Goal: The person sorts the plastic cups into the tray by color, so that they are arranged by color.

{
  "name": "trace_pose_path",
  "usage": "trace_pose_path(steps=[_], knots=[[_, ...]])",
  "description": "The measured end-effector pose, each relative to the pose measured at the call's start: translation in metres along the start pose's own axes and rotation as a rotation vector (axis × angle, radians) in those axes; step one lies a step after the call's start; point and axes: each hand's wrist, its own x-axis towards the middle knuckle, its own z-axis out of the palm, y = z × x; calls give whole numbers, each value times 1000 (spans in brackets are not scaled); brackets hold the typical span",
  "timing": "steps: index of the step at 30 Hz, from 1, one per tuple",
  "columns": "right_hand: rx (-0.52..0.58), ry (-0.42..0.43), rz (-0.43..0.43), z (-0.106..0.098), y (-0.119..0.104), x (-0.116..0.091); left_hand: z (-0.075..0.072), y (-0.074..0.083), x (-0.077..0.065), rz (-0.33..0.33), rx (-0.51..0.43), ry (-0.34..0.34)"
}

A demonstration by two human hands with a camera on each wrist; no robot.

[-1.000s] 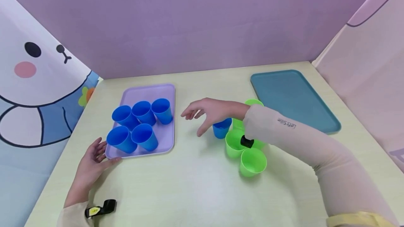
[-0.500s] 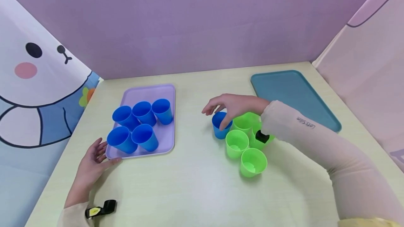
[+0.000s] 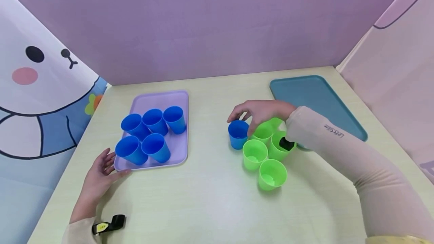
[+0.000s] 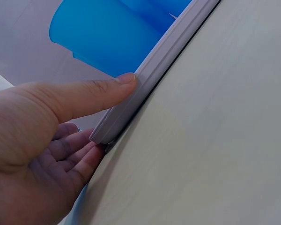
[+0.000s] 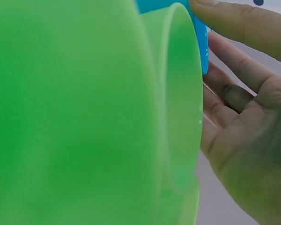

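On the left, a purple tray (image 3: 178, 150) bears several blue cups (image 3: 156, 148). My left hand (image 3: 98, 180) holds its near-left corner, the thumb (image 4: 93, 96) against the front rim and the fingers round the side. Right of the middle, my right hand (image 3: 262, 112) reaches over the green cups to a lone upright blue cup (image 3: 237, 134). Its thumb is at the cup's right side and the fingers are behind the rim. In the right wrist view, this blue cup (image 5: 202, 47) shows between thumb and fingers, mostly hidden behind green cups (image 5: 84, 112).
Several green cups (image 3: 272, 175) stand close together just right of the lone blue cup, under the right wrist. A teal tray (image 3: 312, 101) lies at the back right, partly behind the right forearm. A purple backdrop (image 3: 217, 29) rises behind the table (image 3: 203, 206).
My right hand has moved right from beside the purple tray and come down around the lone blue cup. The left hand and the cups have stayed in place.
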Motion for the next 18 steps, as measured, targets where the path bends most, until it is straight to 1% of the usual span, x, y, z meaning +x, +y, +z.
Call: trace_pose_path(steps=[9,18], knots=[[0,-38,36,-3,2,1,0,-1,2,12,4,3],[23,-44,21,-1,6,4,-1,-1,1,11,8,0]])
